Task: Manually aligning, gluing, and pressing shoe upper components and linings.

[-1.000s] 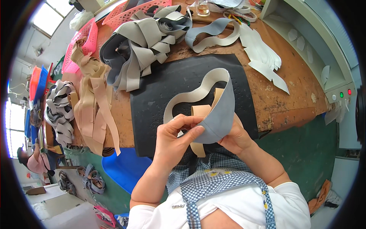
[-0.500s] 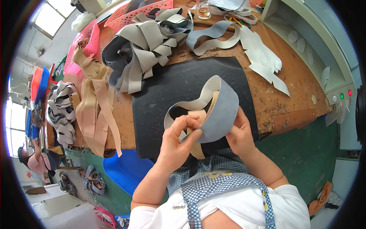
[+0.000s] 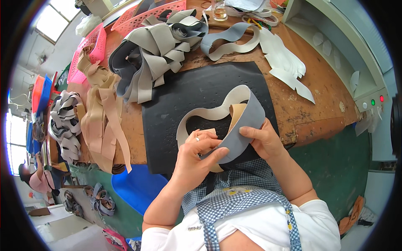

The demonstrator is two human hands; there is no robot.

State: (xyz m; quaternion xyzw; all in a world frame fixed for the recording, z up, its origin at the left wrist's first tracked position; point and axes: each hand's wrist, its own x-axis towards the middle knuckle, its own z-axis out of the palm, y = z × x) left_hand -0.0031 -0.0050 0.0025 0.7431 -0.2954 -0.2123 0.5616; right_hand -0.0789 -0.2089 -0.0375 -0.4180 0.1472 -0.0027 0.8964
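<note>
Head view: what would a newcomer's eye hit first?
The blue-grey band, looped in front of the person, pinched by the left hand and right hand at the near edge of the black mat. Next, the heap of grey strips beyond the mat's far-left corner, and the tan strips draped left of it.

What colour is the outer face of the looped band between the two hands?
Blue-grey on the looped band's outer face; seen best in the head view.

Forearms [image 3: 165, 203] angled inward — fingers [image 3: 203, 145] pinched, thumbs [image 3: 252, 133] opposed.
</note>
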